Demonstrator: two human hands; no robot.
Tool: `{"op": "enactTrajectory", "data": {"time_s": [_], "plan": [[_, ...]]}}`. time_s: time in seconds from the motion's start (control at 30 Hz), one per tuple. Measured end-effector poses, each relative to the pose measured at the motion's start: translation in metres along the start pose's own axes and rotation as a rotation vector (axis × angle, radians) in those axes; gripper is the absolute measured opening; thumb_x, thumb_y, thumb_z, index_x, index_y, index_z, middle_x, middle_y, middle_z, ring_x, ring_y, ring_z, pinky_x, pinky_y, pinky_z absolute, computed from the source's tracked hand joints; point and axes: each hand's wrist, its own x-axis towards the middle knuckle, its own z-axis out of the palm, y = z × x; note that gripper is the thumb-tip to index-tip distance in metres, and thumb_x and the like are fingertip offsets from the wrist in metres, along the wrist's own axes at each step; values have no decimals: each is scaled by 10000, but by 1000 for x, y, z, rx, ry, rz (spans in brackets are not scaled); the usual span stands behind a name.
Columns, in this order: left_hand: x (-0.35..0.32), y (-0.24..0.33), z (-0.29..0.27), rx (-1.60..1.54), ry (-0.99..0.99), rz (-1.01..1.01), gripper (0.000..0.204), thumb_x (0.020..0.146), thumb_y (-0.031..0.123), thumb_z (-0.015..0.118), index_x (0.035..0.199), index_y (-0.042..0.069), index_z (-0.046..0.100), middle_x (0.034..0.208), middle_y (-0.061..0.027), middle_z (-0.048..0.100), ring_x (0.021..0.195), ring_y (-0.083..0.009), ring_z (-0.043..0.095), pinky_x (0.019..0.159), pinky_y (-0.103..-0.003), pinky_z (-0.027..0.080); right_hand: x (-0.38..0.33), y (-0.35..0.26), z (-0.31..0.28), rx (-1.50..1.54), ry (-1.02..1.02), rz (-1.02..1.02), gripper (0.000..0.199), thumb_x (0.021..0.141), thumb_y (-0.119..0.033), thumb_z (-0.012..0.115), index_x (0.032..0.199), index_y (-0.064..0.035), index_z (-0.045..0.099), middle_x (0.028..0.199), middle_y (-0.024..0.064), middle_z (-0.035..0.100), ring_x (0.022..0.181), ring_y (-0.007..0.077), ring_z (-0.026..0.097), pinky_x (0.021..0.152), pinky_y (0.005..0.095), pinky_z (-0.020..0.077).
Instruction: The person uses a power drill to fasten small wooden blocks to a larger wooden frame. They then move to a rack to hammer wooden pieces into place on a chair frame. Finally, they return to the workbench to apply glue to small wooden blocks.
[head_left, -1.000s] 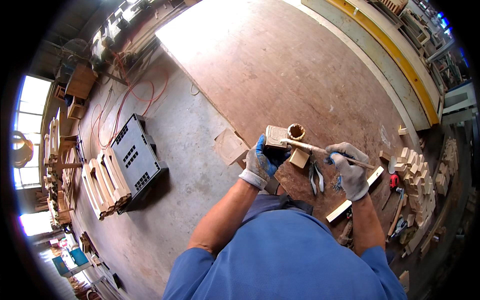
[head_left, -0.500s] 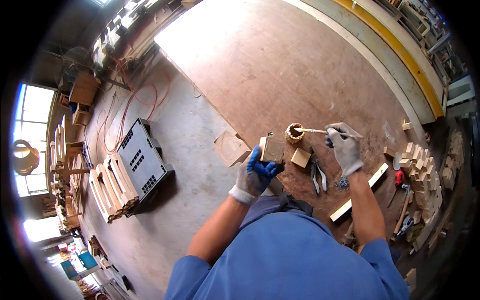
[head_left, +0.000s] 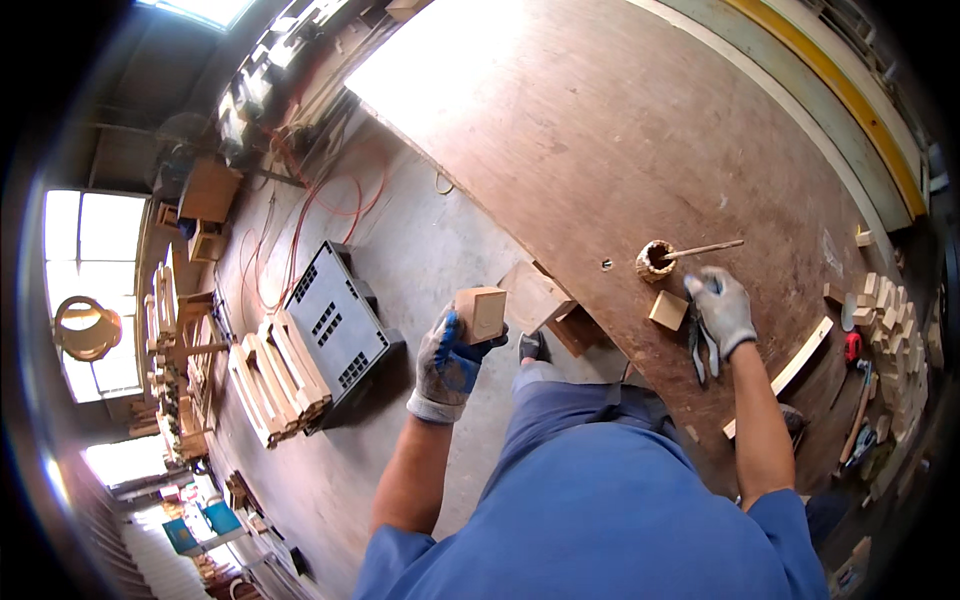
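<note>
A small squared wooden block [head_left: 482,313] is in my left hand [head_left: 445,365], which wears a grey and blue glove. It is gripped out over the floor, left of the table edge. My right hand [head_left: 724,308], also gloved, is empty with its fingers apart, just above the pliers [head_left: 704,348]. Beside it on the table lies another wooden block [head_left: 668,310]. A round pot [head_left: 652,264] with a crusted rim stands beyond, and a stick-like brush [head_left: 712,247] leans out of it to the right.
On the table's right are a long wood strip [head_left: 790,372], stacked small blocks [head_left: 885,320], a red tape measure [head_left: 852,347] and a hammer [head_left: 857,420]. An open cardboard box [head_left: 533,295] stands by the table edge. Left on the floor, wooden frames [head_left: 275,380] lean against a grey plastic pallet [head_left: 340,330].
My right hand has let go of the brush, which now rests in the pot, and drawn back toward the pliers. My left hand has carried the block left, off the table edge. The view has shifted.
</note>
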Motion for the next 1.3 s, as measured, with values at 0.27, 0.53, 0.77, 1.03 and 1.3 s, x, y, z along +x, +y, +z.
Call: {"op": "enactTrajectory", "data": {"time_s": [0.27,0.53,0.77,1.03,1.3], "plan": [[63,39,-21,596,-292,-94,772,766,139,846,1438,-49,518,1322,-129,617,1207,-215,612,1007,-352,514,-147,24,61,-284,141,146,398,835,-241,773,1157,-18,704,1036,149,720,944,276,705,889,397,555],[93,41,-9,1423,-766,513,598,711,15,773,1289,36,621,1245,-190,608,1190,-374,602,985,-433,524,-177,39,101,-693,60,370,889,805,-351,799,1535,-53,390,1579,232,359,1435,408,372,1160,523,364],[100,38,5,1532,-883,501,617,728,-1,756,1320,52,592,1309,-201,596,1167,-399,620,964,-458,543,-171,22,100,-677,17,427,929,791,-366,828,1542,-58,376,1601,204,338,1447,398,365,1150,518,383],[102,38,11,1691,-952,501,648,727,12,756,1345,70,571,1321,-194,596,1161,-418,620,968,-473,542,-175,26,108,-706,26,449,965,805,-392,819,1571,-63,334,1618,202,322,1469,393,342,1156,499,371],[116,36,24,1768,-1092,489,632,727,-4,749,1330,79,578,1339,-177,593,1235,-397,579,1008,-470,530,-173,30,109,-721,22,457,973,808,-406,813,1574,-54,326,1623,207,314,1470,395,339,1165,492,360]]}}
